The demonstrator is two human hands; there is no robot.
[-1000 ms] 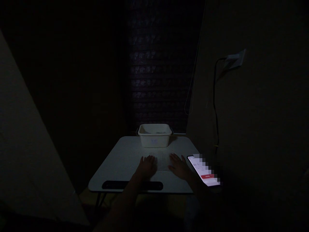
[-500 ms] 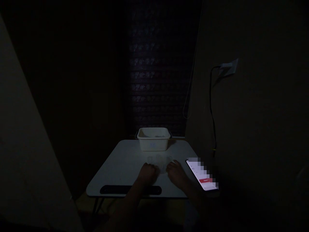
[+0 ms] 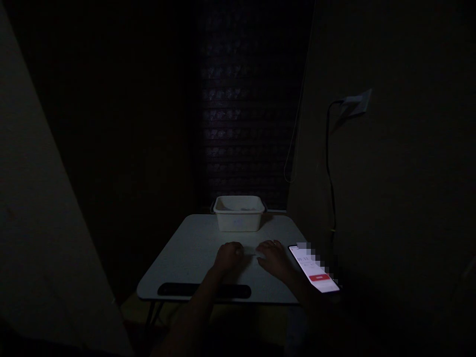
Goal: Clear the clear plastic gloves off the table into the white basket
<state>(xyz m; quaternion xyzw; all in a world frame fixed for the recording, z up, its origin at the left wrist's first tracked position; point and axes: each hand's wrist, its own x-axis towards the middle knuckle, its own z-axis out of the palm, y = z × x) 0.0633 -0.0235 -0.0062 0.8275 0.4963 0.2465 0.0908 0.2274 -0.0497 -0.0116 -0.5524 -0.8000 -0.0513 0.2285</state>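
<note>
My left hand [image 3: 229, 255] is closed, low over the middle of the table, with its fingers curled and the thumb facing inward. Opposite it is my right hand [image 3: 274, 259], bent at the fingers, with the thumb turned toward the left hand. Between them stretches a thin, pale, see-through sheet [image 3: 250, 252], pinched at either side. The dark hides whether it is plastic or cloth. Behind the hands stands a white tub [image 3: 239, 222] with dark side handles; some pale contents show dimly inside.
The white folding table [image 3: 178, 258] has a dark slot [image 3: 178, 289] along its front edge. A lit phone [image 3: 316, 272] lies at the right edge. A cable [image 3: 328, 163] hangs from a wall socket [image 3: 357, 103]. A dark blind [image 3: 223, 114] covers the back.
The pale sheet, spread wide between my hands before, now shows as a narrower strip. Both hands have moved slightly away from me, and the right hand's fingers look straighter.
</note>
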